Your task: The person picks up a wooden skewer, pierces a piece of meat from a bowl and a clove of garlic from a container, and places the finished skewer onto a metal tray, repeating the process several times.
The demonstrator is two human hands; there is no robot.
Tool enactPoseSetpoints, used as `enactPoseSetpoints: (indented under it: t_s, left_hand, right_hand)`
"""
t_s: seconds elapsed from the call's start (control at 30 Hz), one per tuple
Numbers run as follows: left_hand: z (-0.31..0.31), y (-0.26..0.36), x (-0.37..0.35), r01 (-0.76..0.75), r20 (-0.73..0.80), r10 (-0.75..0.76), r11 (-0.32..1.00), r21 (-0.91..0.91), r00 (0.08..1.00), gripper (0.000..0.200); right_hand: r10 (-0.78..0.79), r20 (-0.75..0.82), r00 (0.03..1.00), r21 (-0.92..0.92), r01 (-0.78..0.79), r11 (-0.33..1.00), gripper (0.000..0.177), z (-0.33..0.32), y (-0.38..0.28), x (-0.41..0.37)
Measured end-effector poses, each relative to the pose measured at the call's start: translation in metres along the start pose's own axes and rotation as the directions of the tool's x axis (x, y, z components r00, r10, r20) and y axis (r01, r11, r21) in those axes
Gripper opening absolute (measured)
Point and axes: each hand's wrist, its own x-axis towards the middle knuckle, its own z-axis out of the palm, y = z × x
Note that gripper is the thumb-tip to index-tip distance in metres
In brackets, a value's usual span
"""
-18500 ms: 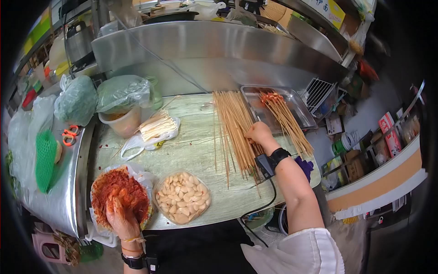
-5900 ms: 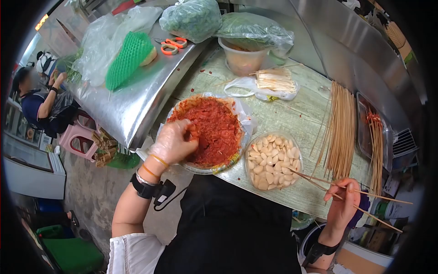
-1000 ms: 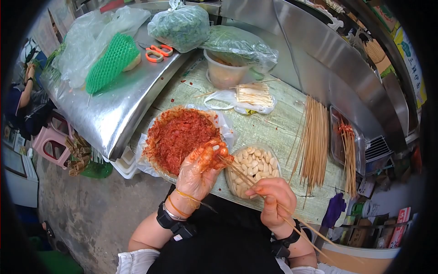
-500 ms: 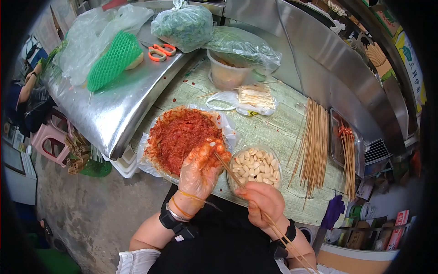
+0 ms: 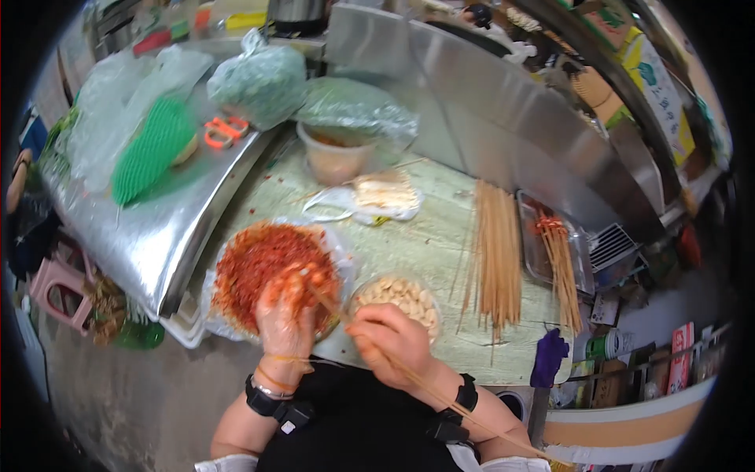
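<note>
My left hand [image 5: 289, 315], in a clear plastic glove smeared with red paste, is closed over the edge of a bowl of chopped red chili mix [image 5: 267, 259]. What its fingers hold is hidden by paste and blur. Thin bamboo skewers [image 5: 464, 413] run through the grip of my right hand [image 5: 391, 344], their front ends reaching the left fingers and their back ends trailing along the right forearm. Just beyond the right hand is a round tub of pale oval pieces [image 5: 399, 297], partly covered by it.
Loose bamboo skewers [image 5: 497, 259] lie to the right, beside a tray [image 5: 580, 267] with red-tipped skewers. A bag of short sticks [image 5: 385, 197] and a plastic tub [image 5: 334, 161] stand behind. Orange-handled scissors [image 5: 226, 132] rest on the steel counter [image 5: 177, 228]. A person's arm shows far left.
The view has swung, so the tabletop appears shifted left. Both hands stay close together by the bowl; the skewers now lie at a flatter angle.
</note>
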Motion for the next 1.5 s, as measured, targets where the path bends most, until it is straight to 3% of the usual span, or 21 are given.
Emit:
enactPoseSetpoints:
  t_s: [0.07,0.13,0.27,0.33,0.47,0.67,0.73,0.77,0.8,0.87,0.93,1.0,1.13,1.2,1.27,1.3,1.37,1.4,1.43,1.47,1.5]
  left_hand:
    - [0.004,0.005,0.001,0.064,-0.052,-0.080,0.964,-0.258,0.995,0.021]
    - [0.001,0.001,0.001,0.065,-0.041,-0.079,0.963,-0.263,0.996,0.020]
    - [-0.003,-0.005,0.006,0.038,-0.019,-0.046,0.951,-0.307,0.999,0.021]
    - [-0.005,-0.005,0.006,0.051,-0.050,-0.069,0.953,-0.299,0.996,0.022]
    - [-0.004,-0.002,0.009,0.025,-0.051,-0.042,0.958,-0.287,0.998,0.022]
    - [0.004,-0.001,0.000,0.034,0.118,-0.008,0.975,-0.221,0.993,0.019]
    - [-0.004,-0.007,0.005,0.047,0.086,-0.023,0.956,-0.289,0.996,0.021]
    - [-0.013,-0.013,0.009,0.040,0.081,-0.016,0.951,-0.306,0.997,0.024]
    - [-0.016,-0.013,0.015,0.001,0.028,0.007,0.964,-0.266,1.000,0.026]
    - [-0.019,-0.007,0.017,-0.047,-0.015,0.045,0.979,-0.200,0.999,0.031]
    - [-0.020,-0.009,0.016,-0.048,0.026,0.054,0.978,-0.202,0.998,0.038]
    - [-0.014,-0.006,0.014,-0.095,0.060,0.106,0.980,-0.175,0.993,0.046]
    - [-0.018,-0.004,0.011,-0.149,0.056,0.151,0.988,-0.030,0.987,0.044]
    - [-0.019,-0.005,0.010,-0.183,0.079,0.182,0.983,0.009,0.980,0.043]
    - [-0.016,-0.002,0.009,-0.148,0.036,0.145,0.986,0.071,0.989,0.042]
    - [-0.010,0.002,0.006,-0.151,0.037,0.149,0.986,0.072,0.988,0.042]
    - [0.005,0.016,-0.005,-0.330,0.169,0.283,0.820,0.467,0.944,0.036]
    - [0.010,0.019,-0.007,-0.406,0.250,0.323,0.666,0.626,0.913,0.035]
    - [0.003,0.012,-0.002,-0.408,0.248,0.327,0.661,0.630,0.912,0.035]
    - [-0.011,0.001,0.008,-0.243,0.086,0.228,0.870,0.428,0.970,0.037]
    - [-0.012,0.000,0.011,-0.073,-0.042,0.081,0.984,0.164,0.996,0.041]
  right_hand:
    - [-0.001,0.012,1.000,-0.051,0.002,0.999,0.014,-0.004,-0.001,0.002]
    - [0.071,0.076,0.995,0.094,-0.078,0.992,0.020,0.000,0.001,-0.005]
    - [-0.011,0.018,1.000,0.094,0.009,0.996,0.028,0.007,0.002,-0.003]
    - [-0.021,0.066,0.998,0.141,0.012,0.990,0.034,0.007,0.004,-0.002]
    - [0.004,0.041,0.999,0.176,-0.011,0.984,0.030,0.015,0.003,0.000]
    - [0.085,-0.055,0.995,0.242,-0.069,0.968,0.022,0.034,0.011,0.005]
    - [0.332,-0.035,0.943,0.356,-0.298,0.886,0.016,0.027,-0.006,0.009]
    - [0.386,0.069,0.920,0.414,-0.379,0.828,0.015,0.013,-0.009,0.008]
    - [0.398,0.044,0.916,0.412,-0.380,0.828,0.015,0.002,-0.007,-0.001]
    - [0.433,0.123,0.893,0.633,-0.406,0.659,0.018,-0.025,0.004,-0.020]
    - [0.616,0.077,0.784,0.739,-0.460,0.492,0.020,-0.058,0.006,-0.039]
    - [0.648,-0.129,0.750,0.764,-0.342,0.548,0.022,-0.092,0.020,-0.066]
    - [0.697,-0.582,0.419,0.726,-0.118,0.677,0.030,-0.180,0.060,-0.095]
    - [0.586,-0.687,0.429,0.636,-0.036,0.771,0.034,-0.231,0.105,-0.110]
    - [0.638,-0.735,0.229,0.649,-0.033,0.760,0.037,-0.269,0.147,-0.113]
    - [0.638,-0.735,0.230,0.650,-0.029,0.760,0.037,-0.285,0.170,-0.118]
    - [0.712,-0.701,0.052,0.713,0.024,0.701,0.040,-0.307,0.214,-0.125]
    - [0.714,-0.698,0.055,0.716,0.029,0.698,0.040,-0.313,0.228,-0.126]
    - [0.737,-0.676,-0.004,0.737,0.010,0.676,0.040,-0.317,0.239,-0.127]
    - [0.757,-0.650,-0.061,0.759,-0.006,0.651,0.040,-0.319,0.250,-0.127]
    - [0.766,-0.637,-0.086,0.769,0.009,0.640,0.040,-0.318,0.257,-0.128]
